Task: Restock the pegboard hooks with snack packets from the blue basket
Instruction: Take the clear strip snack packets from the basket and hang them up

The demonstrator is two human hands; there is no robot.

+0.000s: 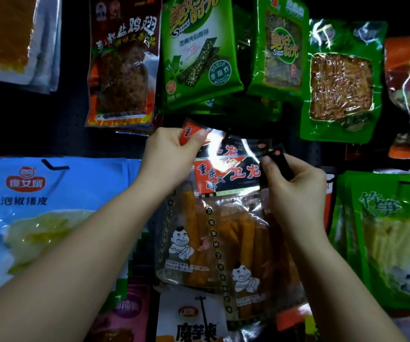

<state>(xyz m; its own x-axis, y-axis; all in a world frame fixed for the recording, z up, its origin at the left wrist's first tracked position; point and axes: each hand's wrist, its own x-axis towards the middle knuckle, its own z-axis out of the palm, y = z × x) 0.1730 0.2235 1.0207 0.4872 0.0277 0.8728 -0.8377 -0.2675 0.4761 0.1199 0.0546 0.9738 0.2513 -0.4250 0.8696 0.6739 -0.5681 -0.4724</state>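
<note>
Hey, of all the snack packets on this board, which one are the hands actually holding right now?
The red-and-black packet of orange sticks at centre: left hand and right hand pinch its top corners. Every other packet hangs untouched.

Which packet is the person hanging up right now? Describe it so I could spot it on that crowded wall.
Start at the two bright green seaweed packets at the top middle of the dark pegboard and drop straight down. There the left hand and right hand pinch the top corners of the clear packet. Unlike its neighbours, it has a red-and-black header, orange sticks inside and cartoon figures.
</note>
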